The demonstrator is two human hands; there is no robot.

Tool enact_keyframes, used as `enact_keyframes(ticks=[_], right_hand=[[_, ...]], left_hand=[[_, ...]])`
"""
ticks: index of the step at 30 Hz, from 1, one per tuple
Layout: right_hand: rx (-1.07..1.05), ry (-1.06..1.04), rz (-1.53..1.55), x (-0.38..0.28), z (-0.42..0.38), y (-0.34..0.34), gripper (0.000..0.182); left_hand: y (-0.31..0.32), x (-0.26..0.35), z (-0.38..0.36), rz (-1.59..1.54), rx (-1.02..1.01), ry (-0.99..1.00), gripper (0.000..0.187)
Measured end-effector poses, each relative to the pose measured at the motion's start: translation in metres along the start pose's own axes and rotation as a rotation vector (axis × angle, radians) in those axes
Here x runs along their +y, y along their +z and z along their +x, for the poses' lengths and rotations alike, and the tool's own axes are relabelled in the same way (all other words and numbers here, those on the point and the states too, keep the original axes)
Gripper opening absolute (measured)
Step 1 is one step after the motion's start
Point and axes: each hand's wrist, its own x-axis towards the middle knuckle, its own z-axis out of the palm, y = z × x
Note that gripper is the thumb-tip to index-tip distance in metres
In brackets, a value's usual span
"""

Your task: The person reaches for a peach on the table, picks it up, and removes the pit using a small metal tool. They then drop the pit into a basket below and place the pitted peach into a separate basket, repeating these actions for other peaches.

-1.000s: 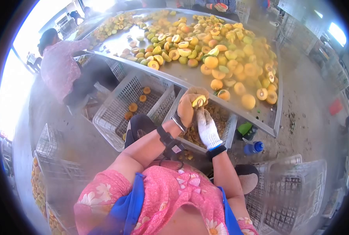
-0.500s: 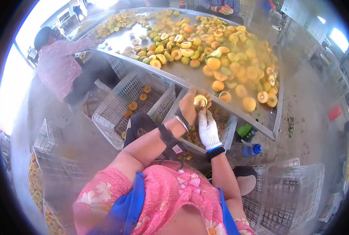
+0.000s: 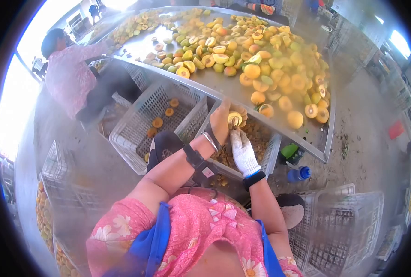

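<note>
My left hand [image 3: 220, 123], bare and with bands at the wrist, is closed around a cut yellow peach half [image 3: 234, 118], its cut face turned up. My right hand [image 3: 243, 153] wears a white knitted glove with stained fingers. Those fingers are pinched together against the middle of the peach half; whatever small thing they hold there is hidden. Both hands are just off the near edge of a metal table [image 3: 205, 88]. Below them stands a crate [image 3: 272, 148] with many small brown pieces, probably pits or scraps.
Many halved and whole peaches [image 3: 219, 59] lie on the table. To the left is a grey crate [image 3: 136, 150] with several halves. A blue bottle [image 3: 299, 174] stands on the floor near stacked crates [image 3: 344, 226]. A co-worker in pink [image 3: 69, 76] sits at the left.
Both hands have shifted slightly down and left in view, still together at the peach half. The gloved fingers now sit a little lower on it.
</note>
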Motion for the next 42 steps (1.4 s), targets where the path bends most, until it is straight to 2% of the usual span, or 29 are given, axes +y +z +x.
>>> enact_keyframes(ticks=[2,5,7,8,10,11,14,17,19,20,23,24,27,28,31,32,35,36,37,38,39,41,42], right_hand=[[-0.003,0.033,0.05,0.001,0.0,0.001,0.041],[-0.026,0.122,0.128,0.003,-0.001,0.002,0.044],[-0.086,0.24,0.167,0.001,-0.004,-0.002,0.052],[-0.096,0.211,0.17,0.004,-0.004,-0.002,0.052],[-0.116,0.15,0.177,0.01,-0.004,-0.002,0.052],[-0.112,0.195,0.205,0.01,-0.003,-0.002,0.051],[-0.132,0.317,0.29,0.006,-0.004,-0.005,0.048],[-0.193,0.383,0.357,0.011,-0.005,-0.014,0.043],[-0.195,0.394,0.393,0.003,-0.009,-0.012,0.041],[-0.188,0.328,0.389,0.008,-0.01,-0.009,0.037],[-0.292,0.565,0.556,0.002,-0.016,-0.012,0.036],[-0.262,0.65,0.601,-0.014,-0.021,-0.005,0.037],[-0.472,0.766,0.959,0.0,-0.018,-0.007,0.04],[-0.549,0.734,1.094,0.004,-0.019,-0.005,0.043],[-0.637,0.718,1.252,0.018,-0.016,-0.001,0.041],[-0.649,0.707,1.258,0.023,-0.015,-0.001,0.042],[-0.67,0.698,1.268,0.031,-0.015,0.0,0.042],[-0.669,0.702,1.262,0.03,-0.017,-0.001,0.042],[-0.669,0.702,1.256,0.027,-0.018,-0.003,0.043],[-0.451,0.775,1.015,0.018,-0.016,-0.004,0.044],[-0.425,0.795,0.648,0.037,-0.013,-0.015,0.04],[-0.251,0.671,-0.081,0.07,-0.007,-0.016,0.042],[-0.251,0.572,-0.325,0.102,-0.004,-0.026,0.047]], left_hand=[[-0.016,-0.022,0.013,0.082,-0.093,0.164,0.048],[-0.02,-0.035,0.017,0.05,-0.032,0.219,0.048],[-0.014,-0.012,0.007,0.01,-0.047,0.017,0.048],[-0.012,-0.005,0.003,-0.012,-0.052,-0.085,0.048],[-0.013,-0.009,0.002,0.02,-0.058,-0.024,0.048],[-0.013,-0.011,0.003,0.039,-0.063,0.006,0.048],[-0.018,-0.03,0.01,0.273,-0.07,0.353,0.051],[-0.017,0.003,0.002,0.098,-0.267,-0.029,0.055],[-0.026,0.005,0.011,0.163,-0.378,-0.075,0.058],[-0.03,0.006,0.014,0.199,-0.436,-0.099,0.06],[-0.025,0.011,0.008,0.858,-0.484,0.225,0.064],[-0.029,0.009,0.011,0.869,-0.531,0.234,0.066],[-0.035,0.004,0.01,0.616,-0.515,0.076,0.064],[-0.037,0.001,0.013,0.41,-0.578,0.014,0.062],[-0.041,-0.006,0.006,-0.129,-0.453,-0.188,0.062],[-0.04,-0.008,0.005,-0.192,-0.345,-0.254,0.062],[-0.054,-0.009,0.013,-0.261,-0.14,-0.144,0.06],[-0.076,-0.012,0.029,-0.486,-0.297,-0.062,0.058],[-0.078,0.003,0.026,-0.344,0.002,0.048,0.053],[-0.111,0.007,0.043,0.067,0.054,0.201,0.047],[-0.12,0.026,0.047,0.187,0.192,0.236,0.036],[-0.169,0.042,0.055,1.402,0.385,1.022,0.027],[-0.167,0.045,0.045,1.41,0.285,0.848,0.027]])
